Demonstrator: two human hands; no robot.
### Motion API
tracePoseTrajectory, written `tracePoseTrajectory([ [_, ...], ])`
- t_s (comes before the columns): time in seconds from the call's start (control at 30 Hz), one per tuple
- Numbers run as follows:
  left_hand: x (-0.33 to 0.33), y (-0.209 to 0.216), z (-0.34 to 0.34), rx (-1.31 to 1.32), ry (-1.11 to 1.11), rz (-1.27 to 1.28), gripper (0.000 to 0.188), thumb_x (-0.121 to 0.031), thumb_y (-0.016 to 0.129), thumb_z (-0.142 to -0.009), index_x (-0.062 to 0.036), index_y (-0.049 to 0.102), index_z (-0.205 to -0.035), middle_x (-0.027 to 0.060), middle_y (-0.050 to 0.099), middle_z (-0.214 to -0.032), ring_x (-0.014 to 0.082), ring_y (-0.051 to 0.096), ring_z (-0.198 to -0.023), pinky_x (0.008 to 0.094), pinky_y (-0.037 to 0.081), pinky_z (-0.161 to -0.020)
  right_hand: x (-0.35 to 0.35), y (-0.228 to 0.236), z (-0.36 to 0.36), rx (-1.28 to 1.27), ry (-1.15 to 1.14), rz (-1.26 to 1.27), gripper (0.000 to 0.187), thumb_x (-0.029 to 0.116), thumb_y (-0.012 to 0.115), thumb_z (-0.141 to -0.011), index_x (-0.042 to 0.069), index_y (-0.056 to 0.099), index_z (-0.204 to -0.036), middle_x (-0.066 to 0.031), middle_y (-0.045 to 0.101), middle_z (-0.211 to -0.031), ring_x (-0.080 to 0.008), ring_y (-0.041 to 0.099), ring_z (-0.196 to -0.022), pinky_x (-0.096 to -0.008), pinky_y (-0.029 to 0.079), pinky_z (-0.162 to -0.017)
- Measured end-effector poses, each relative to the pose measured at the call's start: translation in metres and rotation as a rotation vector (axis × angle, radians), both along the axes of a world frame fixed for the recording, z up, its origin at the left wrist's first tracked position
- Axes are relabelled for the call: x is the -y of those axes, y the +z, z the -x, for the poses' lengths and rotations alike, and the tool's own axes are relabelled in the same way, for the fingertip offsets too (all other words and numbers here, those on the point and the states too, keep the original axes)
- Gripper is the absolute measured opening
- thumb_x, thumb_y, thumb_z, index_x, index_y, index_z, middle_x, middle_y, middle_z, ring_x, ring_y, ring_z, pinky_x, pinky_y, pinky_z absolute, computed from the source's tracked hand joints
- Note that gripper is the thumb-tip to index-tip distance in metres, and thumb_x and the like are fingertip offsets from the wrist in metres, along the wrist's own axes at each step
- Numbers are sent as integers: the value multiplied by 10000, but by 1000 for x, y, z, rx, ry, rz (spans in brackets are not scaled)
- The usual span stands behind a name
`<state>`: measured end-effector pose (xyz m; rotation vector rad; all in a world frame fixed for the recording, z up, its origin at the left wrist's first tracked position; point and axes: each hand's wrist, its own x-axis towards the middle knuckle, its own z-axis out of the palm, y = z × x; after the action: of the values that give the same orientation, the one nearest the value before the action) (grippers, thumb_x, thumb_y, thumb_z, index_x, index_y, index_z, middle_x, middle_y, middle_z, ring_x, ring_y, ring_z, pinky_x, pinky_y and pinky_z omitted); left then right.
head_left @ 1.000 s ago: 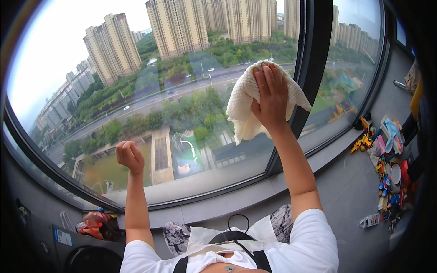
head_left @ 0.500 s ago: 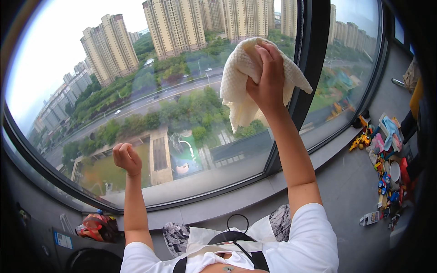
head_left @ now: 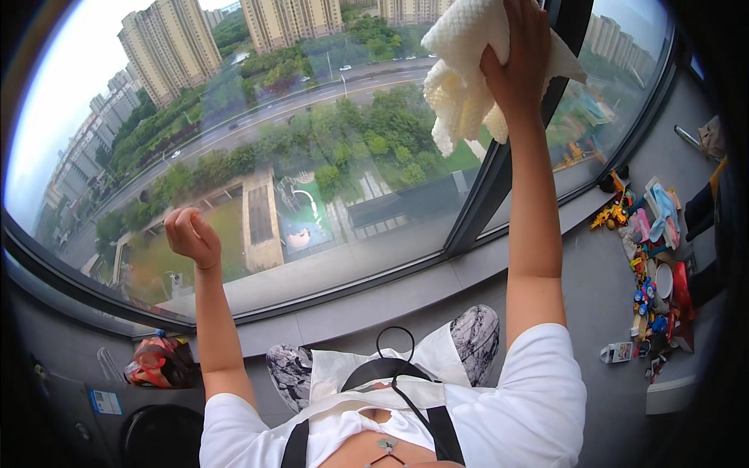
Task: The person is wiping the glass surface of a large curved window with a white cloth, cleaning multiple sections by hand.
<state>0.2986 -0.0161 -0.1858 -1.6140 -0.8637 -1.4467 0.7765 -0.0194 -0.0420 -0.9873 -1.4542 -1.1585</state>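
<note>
A cream, waffle-textured cloth (head_left: 466, 74) is pressed to the upper right of a large window pane (head_left: 312, 226). My right hand (head_left: 521, 66) holds it with the arm stretched up, and loose folds hang below and to both sides of the fingers. Part of the cloth lies over the dark window frame post (head_left: 488, 191). Lower on the left, my left hand (head_left: 193, 236) is raised in front of the glass with its fingers curled into a loose fist. Nothing shows in it.
A low grey ledge (head_left: 343, 304) runs under the window. On the floor at right lies a pile of colourful toys (head_left: 644, 288). A red and dark bag (head_left: 160, 360) stands at lower left, beside a dark appliance (head_left: 94, 425). Outside are tall buildings, trees and a road.
My right hand has carried the cloth up and to the right along the glass, onto the frame post. The left fist has shifted slightly left and up. The whole view has tilted a little.
</note>
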Motion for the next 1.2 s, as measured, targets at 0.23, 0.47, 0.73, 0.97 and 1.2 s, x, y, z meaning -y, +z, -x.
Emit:
tracePoseTrajectory([
  [0.23, 13, -8, -2, 52, -122, 50, 114, -13, 448, -894, 6, 561, -890, 131, 556, -851, 252, 533, -770, 339, 430, -659, -9, -111, -16, -68, 91, 39, 573, 451, 494, -806, 93, 529, -1252, -179, 375, -1398, -481, 257, -1296, -576, 205, -1058],
  [0.47, 47, -94, -48, -196, -368, 424, 108, 39, 518, -798, -5, 558, -888, 149, 529, -765, 285, 503, -630, 360, 421, -571, 5, -235, -12, -227, 69, 218, 572, 498, 519, -813, 68, 553, -1188, -196, 363, -1398, -508, 248, -1296, -607, 217, -1042],
  [0.73, 49, -143, -78, -200, -434, 563, 135, 57, 535, -739, -21, 561, -847, 123, 538, -739, 268, 502, -582, 339, 402, -512, 15, -332, -2, -292, 71, 346, 501, 418, 613, -771, 50, 581, -1110, -208, 396, -1361, -518, 303, -1260, -588, 273, -1031],
  [0.97, 45, -154, -83, -221, -399, 616, 125, 56, 532, -748, -19, 562, -843, 124, 537, -730, 273, 509, -584, 338, 404, -509, 27, -438, 4, -390, 65, 465, 561, 385, 596, -779, 0, 505, -1177, -243, 340, -1384, -522, 285, -1265, -593, 278, -1028],
  [1.2, 36, -146, -80, -253, -321, 649, 119, 14, 579, -733, -62, 587, -824, 85, 570, -688, 246, 546, -547, 322, 426, -480, 39, -442, 28, -676, 21, 528, 594, 201, 523, -809, -19, 368, -1338, -237, 300, -1424, -456, 299, -1262, -526, 257, -1049],
])
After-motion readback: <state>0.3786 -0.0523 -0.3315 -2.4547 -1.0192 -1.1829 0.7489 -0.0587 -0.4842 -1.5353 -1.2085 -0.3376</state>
